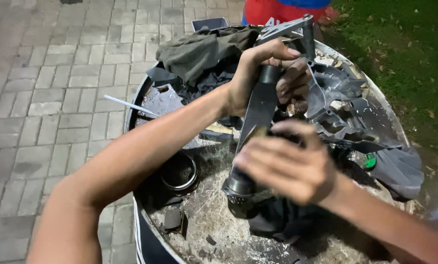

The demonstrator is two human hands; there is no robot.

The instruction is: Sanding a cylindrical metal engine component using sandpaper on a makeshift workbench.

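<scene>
My left hand (265, 73) grips the upper end of a long grey metal bracket (258, 115) that stands tilted over a round drum top (204, 215). The bracket's lower end is a round socket (238, 188) resting near the drum's dusty surface. My right hand (290, 166) is blurred and closed around the bracket's middle, with something small and yellowish between hand and metal. A grey cast engine cover (338, 98) lies just right of both hands.
An olive rag (199, 51) lies at the drum's back. A metal ring (179, 173), a white stick (128, 105) and small dark parts (172, 220) sit on the left. A dark glove (400, 168) lies right. Paved bricks are left, grass right.
</scene>
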